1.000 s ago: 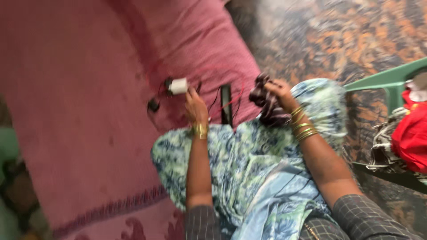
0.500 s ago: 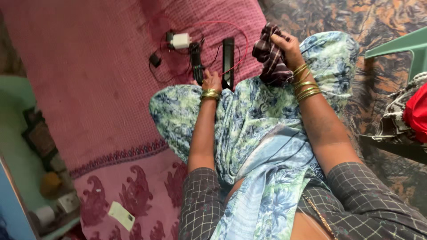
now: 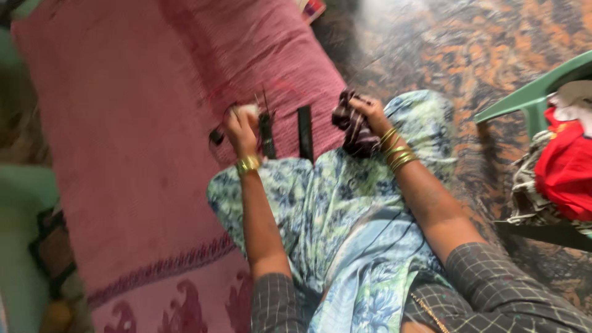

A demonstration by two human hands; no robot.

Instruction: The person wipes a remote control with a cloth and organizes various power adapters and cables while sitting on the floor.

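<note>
Looking down from the head camera, the view is blurred by motion, so fine detail is soft. The left hand (image 3: 239,126) reaches forward onto a pink woven bedspread (image 3: 123,154), its fingers curled around a small white block-shaped charger (image 3: 249,110) that shows only as a pale patch above the knuckles; whether the grip is firm cannot be told through the blur. A gold bangle sits at that wrist. Just to the right of the hand lies a slim black remote control (image 3: 266,134), long and narrow, and a little further right a second black bar-shaped remote (image 3: 304,133), both lying lengthwise on the bedspread and parallel to each other. A small dark plug (image 3: 216,136) rests just left of the hand, with thin red and dark wires trailing faintly around it.

The right hand (image 3: 369,112) is closed on a crumpled dark checked cloth (image 3: 351,128), soft and bunched, hanging down against the knee. Several gold bangles ring that wrist. Both forearms come out of grey checked sleeves, and the lap is draped in a smooth blue and green floral fabric (image 3: 345,216).

The bedspread has a fine textured weave and a darker patterned border near the bottom edge. To the right is a mottled orange and black floor (image 3: 444,55), a green plastic chair (image 3: 524,102), and a heap of red cloth (image 3: 564,172) upon it.
</note>
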